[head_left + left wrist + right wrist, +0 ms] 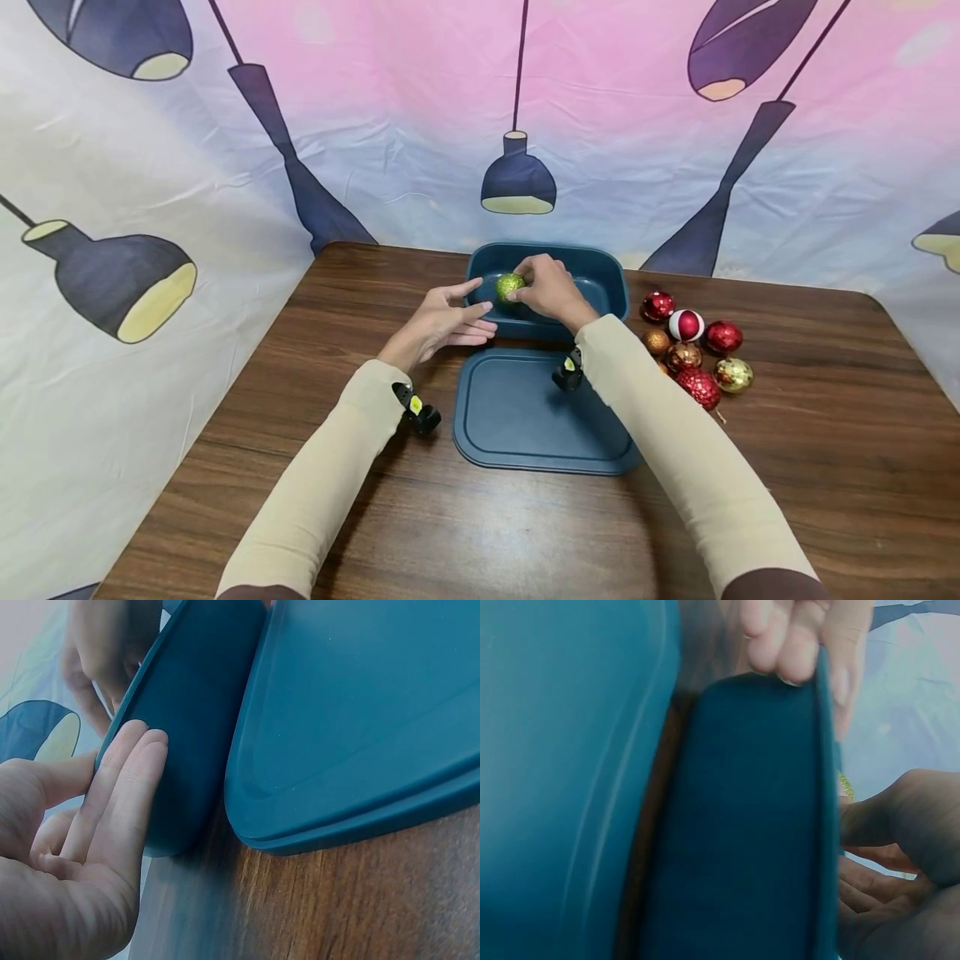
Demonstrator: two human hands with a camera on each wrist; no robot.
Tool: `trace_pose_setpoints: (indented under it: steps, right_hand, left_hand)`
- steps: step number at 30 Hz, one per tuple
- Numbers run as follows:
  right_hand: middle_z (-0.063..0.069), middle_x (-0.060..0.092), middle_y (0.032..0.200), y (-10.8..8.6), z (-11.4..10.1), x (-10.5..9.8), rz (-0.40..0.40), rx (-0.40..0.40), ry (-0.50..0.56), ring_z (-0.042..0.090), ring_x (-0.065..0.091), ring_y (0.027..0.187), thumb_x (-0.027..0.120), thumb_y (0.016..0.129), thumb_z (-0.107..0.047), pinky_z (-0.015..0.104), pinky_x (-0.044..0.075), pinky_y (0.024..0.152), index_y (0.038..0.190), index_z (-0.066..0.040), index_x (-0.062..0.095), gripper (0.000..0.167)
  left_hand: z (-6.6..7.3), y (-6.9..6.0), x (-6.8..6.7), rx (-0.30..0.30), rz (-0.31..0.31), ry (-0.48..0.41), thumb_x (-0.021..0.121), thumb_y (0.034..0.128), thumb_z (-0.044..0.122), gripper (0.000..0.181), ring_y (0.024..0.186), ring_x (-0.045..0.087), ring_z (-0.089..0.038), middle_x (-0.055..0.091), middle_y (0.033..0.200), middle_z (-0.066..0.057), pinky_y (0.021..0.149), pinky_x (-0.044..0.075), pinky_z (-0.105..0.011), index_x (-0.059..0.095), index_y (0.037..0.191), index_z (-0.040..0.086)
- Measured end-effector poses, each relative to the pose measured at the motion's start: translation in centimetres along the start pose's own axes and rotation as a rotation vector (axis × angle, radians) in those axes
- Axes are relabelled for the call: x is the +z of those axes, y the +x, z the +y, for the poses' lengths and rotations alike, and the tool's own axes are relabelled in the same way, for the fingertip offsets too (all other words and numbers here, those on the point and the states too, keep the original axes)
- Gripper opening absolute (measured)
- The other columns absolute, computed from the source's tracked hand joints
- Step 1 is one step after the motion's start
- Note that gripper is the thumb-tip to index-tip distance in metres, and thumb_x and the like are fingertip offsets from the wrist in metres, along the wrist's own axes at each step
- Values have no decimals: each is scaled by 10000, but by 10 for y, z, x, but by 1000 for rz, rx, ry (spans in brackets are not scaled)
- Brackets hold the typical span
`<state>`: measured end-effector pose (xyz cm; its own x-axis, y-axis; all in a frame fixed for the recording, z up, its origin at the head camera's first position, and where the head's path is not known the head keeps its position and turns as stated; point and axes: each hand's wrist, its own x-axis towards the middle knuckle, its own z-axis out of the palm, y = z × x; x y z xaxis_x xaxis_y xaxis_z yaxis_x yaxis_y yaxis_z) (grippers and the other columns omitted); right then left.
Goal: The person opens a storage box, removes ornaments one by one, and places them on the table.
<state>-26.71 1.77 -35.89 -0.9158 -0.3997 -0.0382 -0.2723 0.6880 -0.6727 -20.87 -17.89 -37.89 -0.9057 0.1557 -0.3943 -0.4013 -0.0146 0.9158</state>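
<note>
A green glittery bauble [510,287] is pinched in the fingers of my right hand [553,290], inside the left part of a dark teal bin [611,283]. My left hand [442,321] is at the bin's front left corner. Its thumb and index finger reach over the rim while its other fingers [131,787] lie along the outer front wall. From the right wrist, the bauble shows only as a green sliver behind the rim, next to my right hand [922,832]. A matching teal lid [540,417] lies flat in front of the bin.
Right of the bin, several baubles in red, white-striped, copper and gold lie grouped on the wooden table [825,433], among them a large red one [699,387] and a gold one [733,375]. A printed cloth backdrop [420,167] hangs behind the table's far edge.
</note>
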Motion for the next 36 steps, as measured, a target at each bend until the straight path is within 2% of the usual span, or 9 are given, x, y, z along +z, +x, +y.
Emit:
trace_pose_setpoints:
  steps: [7, 13, 20, 29, 32, 36]
  right_hand:
    - [185, 658, 1227, -13, 1, -21, 11, -2, -44, 323, 625, 1087, 740, 955, -167, 462, 552, 936, 1316, 10, 633, 416]
    - [200, 658, 1222, -26, 1, -41, 29, -35, -68, 334, 622, 1061, 737, 955, -149, 468, 554, 890, 1299, 24, 640, 397]
    - [194, 666, 1230, -45, 12, -53, 30, -32, -89, 333, 628, 1058, 742, 950, -150, 479, 542, 890, 1308, 12, 633, 407]
    - [206, 669, 1218, -85, 33, -69, 33, -41, -102, 334, 687, 1000, 733, 955, -147, 482, 574, 815, 1305, 3, 641, 392]
    - [212, 698, 1119, -102, 41, -78, 48, -54, -121, 319, 688, 911, 733, 953, -147, 467, 564, 764, 1292, 8, 650, 381]
    - [211, 699, 1086, -124, 51, -89, 68, -43, -121, 279, 684, 845, 736, 950, -139, 411, 534, 713, 1263, -1, 669, 348]
  left_hand:
    - [1, 1, -2, 5, -11, 9, 688, 992, 200, 686, 928, 753, -297, 731, 1070, -243, 894, 593, -454, 365, 1590, 293]
    - [1, 3, -2, 7, -5, 6, 693, 988, 197, 682, 942, 749, -304, 731, 1074, -240, 867, 606, -431, 378, 1583, 305]
    - [0, 2, -4, 7, -5, 2, 686, 993, 186, 674, 930, 753, -290, 728, 1086, -243, 866, 607, -426, 380, 1580, 310]
    - [0, 2, -2, 15, -11, -4, 689, 990, 183, 665, 908, 757, -282, 730, 1081, -241, 843, 615, -412, 394, 1571, 317]
    - [0, 2, -1, 15, -14, -3, 691, 989, 184, 668, 913, 756, -286, 729, 1086, -242, 836, 618, -408, 393, 1572, 317]
    - [1, 1, -1, 11, -12, 1, 692, 988, 183, 675, 911, 756, -285, 731, 1080, -237, 825, 623, -402, 387, 1575, 317]
